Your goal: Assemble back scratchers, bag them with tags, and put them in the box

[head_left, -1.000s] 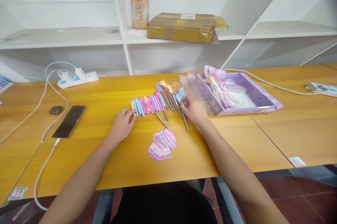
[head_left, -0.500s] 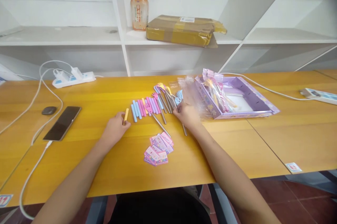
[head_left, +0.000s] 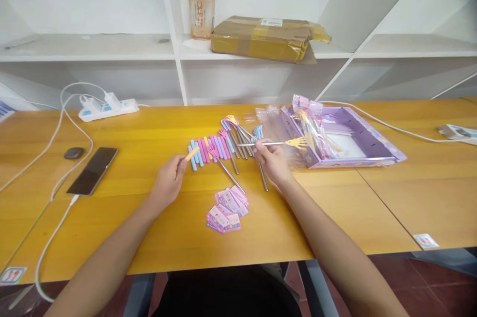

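My left hand (head_left: 168,179) pinches a small yellow sleeve (head_left: 192,153) just left of a row of blue, pink and purple sleeves (head_left: 210,149) lying on the wooden table (head_left: 156,217). My right hand (head_left: 271,160) holds a thin metal rod with a yellow hand-shaped head (head_left: 297,143), lifted level above the table with the head pointing right. More metal rods with coloured hand-shaped heads (head_left: 238,135) lie fanned out between my hands. A small pile of pink cards (head_left: 227,207) sits nearer to me.
A purple box tray (head_left: 357,143) with clear plastic bags (head_left: 309,123) stands to the right. A phone (head_left: 92,170), a dark small object (head_left: 73,152) and a power strip (head_left: 106,108) with cables lie on the left. On the white shelf behind stand a bottle (head_left: 201,6) and a cardboard parcel (head_left: 268,39).
My left hand picked the yellow sleeve out of the row and raised it. My right hand lifted a rod with a yellow head off the pile and turned it level.
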`<control>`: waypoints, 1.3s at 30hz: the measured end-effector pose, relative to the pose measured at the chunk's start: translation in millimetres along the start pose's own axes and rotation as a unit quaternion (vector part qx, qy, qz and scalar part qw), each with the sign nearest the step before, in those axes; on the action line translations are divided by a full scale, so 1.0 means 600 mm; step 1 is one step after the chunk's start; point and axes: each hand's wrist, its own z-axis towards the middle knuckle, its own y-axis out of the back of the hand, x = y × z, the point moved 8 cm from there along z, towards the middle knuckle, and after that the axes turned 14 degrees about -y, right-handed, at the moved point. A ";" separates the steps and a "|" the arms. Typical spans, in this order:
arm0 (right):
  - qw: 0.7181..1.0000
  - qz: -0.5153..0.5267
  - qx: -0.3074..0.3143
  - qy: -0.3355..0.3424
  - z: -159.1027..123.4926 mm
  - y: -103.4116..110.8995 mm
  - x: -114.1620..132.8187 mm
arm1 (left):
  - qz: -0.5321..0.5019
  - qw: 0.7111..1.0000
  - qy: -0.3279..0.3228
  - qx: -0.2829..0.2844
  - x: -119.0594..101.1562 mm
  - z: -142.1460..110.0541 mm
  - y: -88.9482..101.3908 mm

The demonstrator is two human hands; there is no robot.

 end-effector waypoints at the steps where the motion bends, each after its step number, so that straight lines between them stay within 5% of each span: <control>1: 1.000 0.010 0.024 -0.006 -0.004 -0.009 0.001 | -0.013 0.999 -0.030 0.017 -0.011 0.000 -0.008; 4: 0.995 0.028 0.089 -0.028 -0.021 -0.033 -0.001 | -0.041 0.993 -0.084 0.065 -0.034 -0.007 -0.034; 13: 0.971 0.051 0.226 -0.064 -0.056 -0.081 -0.023 | -0.087 0.984 -0.106 0.112 -0.056 -0.021 -0.062; 39: 0.978 -0.001 0.208 -0.029 -0.065 -0.087 -0.012 | -0.078 0.986 -0.118 0.085 -0.064 -0.039 -0.068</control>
